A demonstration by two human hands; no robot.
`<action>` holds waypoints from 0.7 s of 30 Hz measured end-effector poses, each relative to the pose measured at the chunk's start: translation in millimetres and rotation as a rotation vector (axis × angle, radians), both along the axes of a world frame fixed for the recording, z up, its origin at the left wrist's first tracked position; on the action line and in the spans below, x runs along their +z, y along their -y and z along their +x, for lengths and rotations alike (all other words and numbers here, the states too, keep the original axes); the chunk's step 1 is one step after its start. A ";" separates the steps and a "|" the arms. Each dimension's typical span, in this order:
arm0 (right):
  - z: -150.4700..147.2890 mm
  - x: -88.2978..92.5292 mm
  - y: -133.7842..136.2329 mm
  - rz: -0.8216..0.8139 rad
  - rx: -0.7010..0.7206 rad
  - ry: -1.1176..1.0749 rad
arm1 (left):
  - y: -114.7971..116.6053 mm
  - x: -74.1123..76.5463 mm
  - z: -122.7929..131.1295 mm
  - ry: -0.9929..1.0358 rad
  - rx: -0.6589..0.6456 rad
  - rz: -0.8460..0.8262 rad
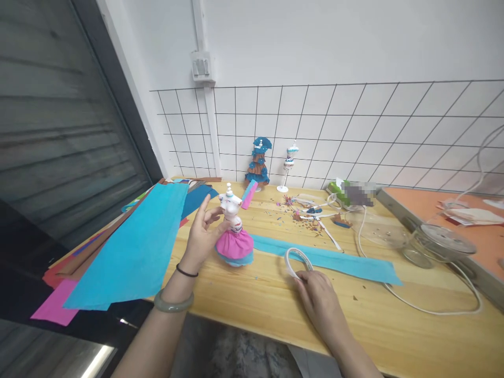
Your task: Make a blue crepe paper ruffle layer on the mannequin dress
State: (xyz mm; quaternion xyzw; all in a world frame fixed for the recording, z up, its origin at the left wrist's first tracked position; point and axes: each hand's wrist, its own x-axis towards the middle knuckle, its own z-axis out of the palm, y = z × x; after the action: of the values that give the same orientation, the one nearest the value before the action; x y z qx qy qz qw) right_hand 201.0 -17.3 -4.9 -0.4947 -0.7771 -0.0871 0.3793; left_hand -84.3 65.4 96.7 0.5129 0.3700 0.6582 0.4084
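Right hand (318, 296): fingers gripping white tape roll (289, 263), right of pink-skirted dress form (235, 245). Left hand (202, 229): fingers gripping dress form at waist, index raised; dress form upright over worktop (394, 338). Blue strip (338, 261) right of dress form. Two figures (258, 164) behind dress form.

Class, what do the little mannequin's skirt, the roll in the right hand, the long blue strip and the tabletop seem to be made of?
Skirt: matte crepe paper or thin cloth; it gathers softly.
Roll: possibly tape, pale and smooth; the ring shape suggests it.
Blue strip: likely paper, matte; it lies thin.
Tabletop: wood or wood-look, slight sheen; pale grain lines show.
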 end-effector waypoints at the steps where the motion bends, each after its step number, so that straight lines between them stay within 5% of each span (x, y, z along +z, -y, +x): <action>1: -0.2 0.1 0.1 0.004 -0.003 -0.002 | 2.5 -2.9 -3.1 -0.013 0.020 0.002; 7: 0.1 -0.7 1.0 -0.009 -0.009 -0.013 | 36.1 -34.4 -17.5 0.039 0.270 -0.153; 12: -0.7 -0.6 2.3 0.006 0.026 -0.003 | 77.0 -67.0 -4.6 0.087 0.404 -0.275; 17: -4.8 8.2 7.7 0.077 0.123 0.012 | 109.5 -92.4 40.6 -0.132 0.157 -0.329; 21: -8.1 13.3 10.4 0.107 0.188 0.026 | 112.1 -97.0 73.6 -0.320 -0.069 -0.272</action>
State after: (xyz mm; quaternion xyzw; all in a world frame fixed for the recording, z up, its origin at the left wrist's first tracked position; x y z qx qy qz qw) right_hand 192.9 -27.6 8.4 -0.3974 -0.8192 -0.0987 0.4016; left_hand -10.7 -46.7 -0.3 0.5634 0.4978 0.4981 0.4321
